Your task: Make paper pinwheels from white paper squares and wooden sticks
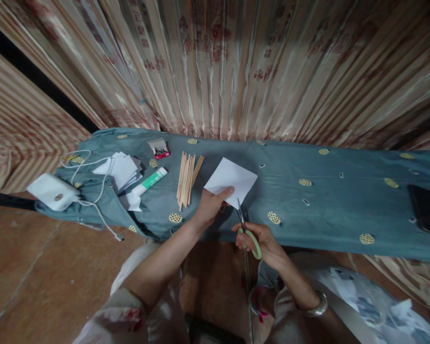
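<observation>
A white square of paper [232,177] is pinched by its near left edge in my left hand [212,204], thumb on top. My right hand [260,241] grips the green-handled scissors [253,244]. Their metal blades point away from me and meet the paper's near corner. How far the blades have cut into the sheet I cannot tell. Left of the paper lies a bundle of thin wooden sticks [186,180], close to my left hand.
A glue tube [154,179], a small red box of metal bits [160,149] and a stack of white paper pieces [122,169] lie leftward on the cloth-covered table [329,210]. At the far left is a white device [53,191] with cables; a dark phone-like slab [426,210] lies right.
</observation>
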`<act>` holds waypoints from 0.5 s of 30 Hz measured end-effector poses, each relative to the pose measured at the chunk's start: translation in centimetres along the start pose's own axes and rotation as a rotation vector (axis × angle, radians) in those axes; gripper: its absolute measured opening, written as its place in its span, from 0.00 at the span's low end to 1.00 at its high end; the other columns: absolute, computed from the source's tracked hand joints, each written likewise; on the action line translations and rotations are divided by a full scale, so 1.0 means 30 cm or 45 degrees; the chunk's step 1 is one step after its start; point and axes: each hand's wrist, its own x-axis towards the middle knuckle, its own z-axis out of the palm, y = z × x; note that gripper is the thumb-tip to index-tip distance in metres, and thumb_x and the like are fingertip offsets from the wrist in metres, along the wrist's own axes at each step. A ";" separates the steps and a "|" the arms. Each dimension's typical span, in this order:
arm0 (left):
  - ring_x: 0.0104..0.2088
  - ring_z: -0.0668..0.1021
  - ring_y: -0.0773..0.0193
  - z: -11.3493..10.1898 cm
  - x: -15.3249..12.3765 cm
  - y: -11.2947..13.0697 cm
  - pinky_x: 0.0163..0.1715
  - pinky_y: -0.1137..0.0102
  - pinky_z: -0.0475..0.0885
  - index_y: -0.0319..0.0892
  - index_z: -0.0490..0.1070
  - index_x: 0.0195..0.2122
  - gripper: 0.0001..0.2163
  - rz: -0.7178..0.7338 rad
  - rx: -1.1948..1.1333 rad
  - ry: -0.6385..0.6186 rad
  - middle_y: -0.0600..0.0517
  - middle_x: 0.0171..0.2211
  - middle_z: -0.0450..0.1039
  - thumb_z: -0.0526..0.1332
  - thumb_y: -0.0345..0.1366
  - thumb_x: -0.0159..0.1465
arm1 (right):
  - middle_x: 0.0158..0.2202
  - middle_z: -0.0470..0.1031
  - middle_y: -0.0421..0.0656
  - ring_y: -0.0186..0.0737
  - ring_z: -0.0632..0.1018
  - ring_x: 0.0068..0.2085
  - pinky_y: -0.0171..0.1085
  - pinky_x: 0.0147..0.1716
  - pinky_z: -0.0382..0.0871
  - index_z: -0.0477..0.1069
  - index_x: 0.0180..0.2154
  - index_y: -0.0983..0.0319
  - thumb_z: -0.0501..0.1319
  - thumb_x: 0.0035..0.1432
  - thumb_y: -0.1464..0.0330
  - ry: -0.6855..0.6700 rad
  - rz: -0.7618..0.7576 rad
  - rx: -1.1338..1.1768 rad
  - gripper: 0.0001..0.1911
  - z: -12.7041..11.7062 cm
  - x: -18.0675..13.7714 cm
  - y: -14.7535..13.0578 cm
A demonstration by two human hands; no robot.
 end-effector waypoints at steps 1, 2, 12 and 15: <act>0.29 0.76 0.64 0.003 -0.001 -0.004 0.27 0.71 0.71 0.38 0.75 0.34 0.18 -0.004 -0.001 -0.001 0.50 0.33 0.77 0.73 0.41 0.45 | 0.23 0.73 0.39 0.32 0.73 0.24 0.32 0.22 0.65 0.74 0.36 0.63 0.68 0.47 0.51 0.009 0.003 0.009 0.23 0.001 0.002 -0.003; 0.29 0.77 0.64 0.006 -0.001 -0.006 0.27 0.71 0.71 0.39 0.75 0.35 0.18 -0.009 -0.001 -0.001 0.50 0.33 0.77 0.72 0.41 0.45 | 0.23 0.73 0.39 0.32 0.73 0.23 0.32 0.22 0.65 0.74 0.35 0.63 0.68 0.47 0.50 0.018 0.008 0.020 0.23 0.003 0.004 -0.008; 0.31 0.76 0.63 0.008 -0.003 -0.007 0.28 0.71 0.71 0.38 0.75 0.36 0.18 0.039 0.039 0.000 0.48 0.34 0.77 0.71 0.40 0.46 | 0.21 0.73 0.38 0.32 0.73 0.22 0.32 0.21 0.65 0.74 0.33 0.63 0.68 0.46 0.50 0.031 0.007 -0.014 0.22 0.003 0.010 -0.022; 0.31 0.77 0.62 0.010 -0.008 -0.007 0.27 0.72 0.71 0.38 0.75 0.37 0.18 0.038 0.049 -0.002 0.48 0.34 0.77 0.71 0.40 0.46 | 0.21 0.73 0.38 0.32 0.73 0.22 0.32 0.21 0.66 0.75 0.33 0.63 0.67 0.46 0.50 0.027 0.001 -0.015 0.22 0.000 0.011 -0.020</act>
